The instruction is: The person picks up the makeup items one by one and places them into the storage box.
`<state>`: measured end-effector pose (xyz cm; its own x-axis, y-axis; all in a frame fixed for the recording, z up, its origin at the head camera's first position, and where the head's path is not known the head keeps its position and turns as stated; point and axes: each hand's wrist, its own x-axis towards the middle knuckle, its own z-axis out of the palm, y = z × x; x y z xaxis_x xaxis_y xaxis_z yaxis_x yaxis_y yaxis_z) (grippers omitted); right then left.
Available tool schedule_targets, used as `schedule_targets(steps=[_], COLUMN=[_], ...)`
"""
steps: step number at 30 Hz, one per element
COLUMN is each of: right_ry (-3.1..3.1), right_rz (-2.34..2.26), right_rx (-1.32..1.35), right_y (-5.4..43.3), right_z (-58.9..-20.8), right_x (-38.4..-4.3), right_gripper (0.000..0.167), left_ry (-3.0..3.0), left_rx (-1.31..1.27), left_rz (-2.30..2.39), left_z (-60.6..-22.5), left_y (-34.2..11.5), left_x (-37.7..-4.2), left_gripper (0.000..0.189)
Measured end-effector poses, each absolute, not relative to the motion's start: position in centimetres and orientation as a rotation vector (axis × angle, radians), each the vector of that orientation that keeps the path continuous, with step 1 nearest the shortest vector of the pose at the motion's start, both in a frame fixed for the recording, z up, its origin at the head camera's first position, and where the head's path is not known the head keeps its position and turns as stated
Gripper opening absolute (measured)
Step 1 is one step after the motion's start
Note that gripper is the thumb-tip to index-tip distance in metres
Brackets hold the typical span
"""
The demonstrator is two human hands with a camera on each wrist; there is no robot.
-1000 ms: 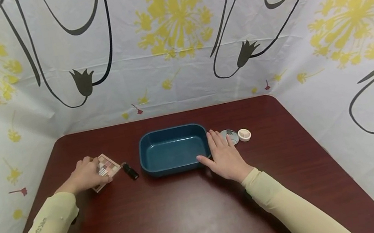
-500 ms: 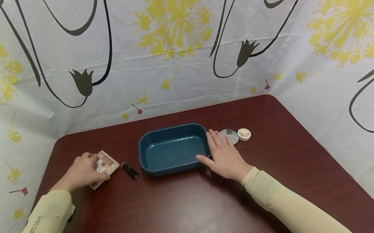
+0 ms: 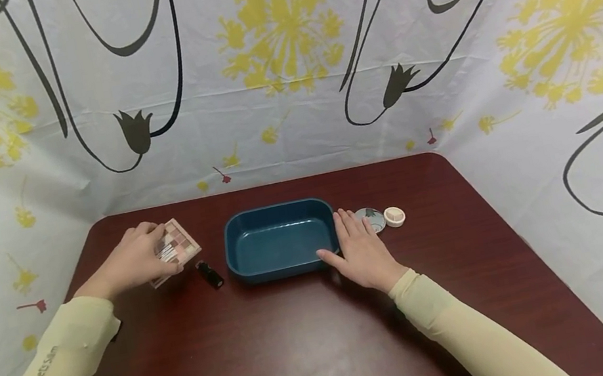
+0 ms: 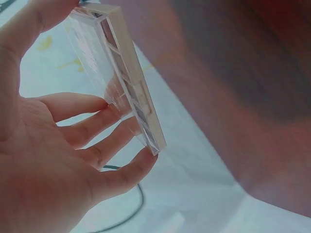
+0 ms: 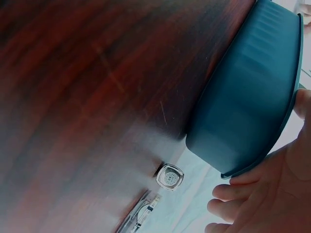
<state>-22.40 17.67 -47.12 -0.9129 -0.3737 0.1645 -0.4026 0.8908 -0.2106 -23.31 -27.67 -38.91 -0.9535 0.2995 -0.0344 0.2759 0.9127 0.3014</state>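
An eyeshadow palette (image 3: pixel 183 240) with a clear lid is in my left hand (image 3: pixel 136 259); thumb and fingertips grip its opposite edges. In the left wrist view the palette (image 4: pixel 127 80) is seen edge-on, the fingertips (image 4: pixel 146 162) at its lower end. A black lipstick-like tube (image 3: pixel 209 274) lies just right of it. My right hand (image 3: pixel 361 252) rests with straight fingers along the right rim of a dark teal rectangular dish (image 3: pixel 286 274). Right of that hand lie a round silvery disc (image 3: pixel 374 221), partly covered by the fingers, and a small round white pot (image 3: pixel 394 217).
Everything stands on a dark red-brown table (image 3: pixel 327 343). A white patterned cloth (image 3: pixel 279 125) hangs behind and at both sides. In the right wrist view, a small silver square-topped item (image 5: pixel 170 177) and a clear, shiny item (image 5: pixel 141 213) sit near the dish.
My left hand has moved away from me and slightly right with the palette, which stands closer above the black tube. The right hand and dish have stayed in place.
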Motion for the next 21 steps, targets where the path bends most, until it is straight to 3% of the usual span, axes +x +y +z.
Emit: schedule_targets(steps=[21], right_ry=[-2.914], right_rz=[0.375], right_rx=[0.632], right_y=[17.7], right_z=[-46.8], right_x=[-22.3], right_gripper=[0.095], left_ry=[2.969], left_rx=[0.675], left_rz=[0.399], left_z=[-36.4], left_y=[-21.5], left_x=[-24.6], left_gripper=[0.099])
